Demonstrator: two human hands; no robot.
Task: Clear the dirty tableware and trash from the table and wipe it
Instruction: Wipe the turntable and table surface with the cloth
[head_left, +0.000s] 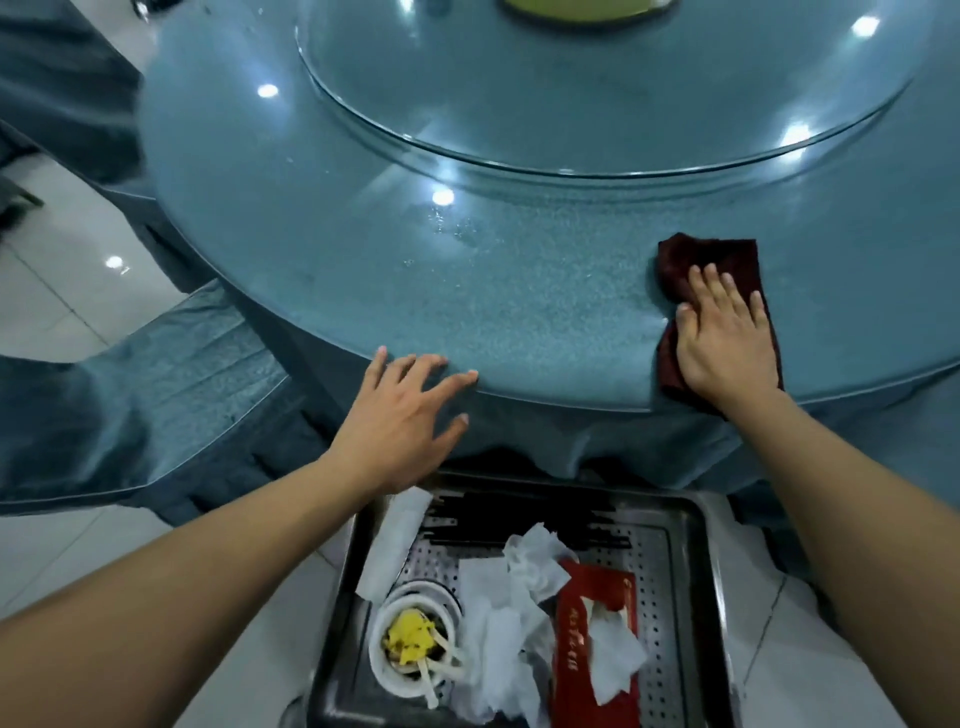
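Wiping step. Right hand (722, 332) flat, fingers spread, pressing dark red cloth (727, 262) on worktop (415, 291), right of frame. Left hand (405, 410) open, holding nothing, at worktop edge, lower middle. Wet drops (457, 223) mid-frame: likely best push cloth there, press evenly. Tray (696, 525) below holds trash.

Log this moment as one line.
phase: wiping | right hand: flat on cloth | left hand: table edge | tray: loaded
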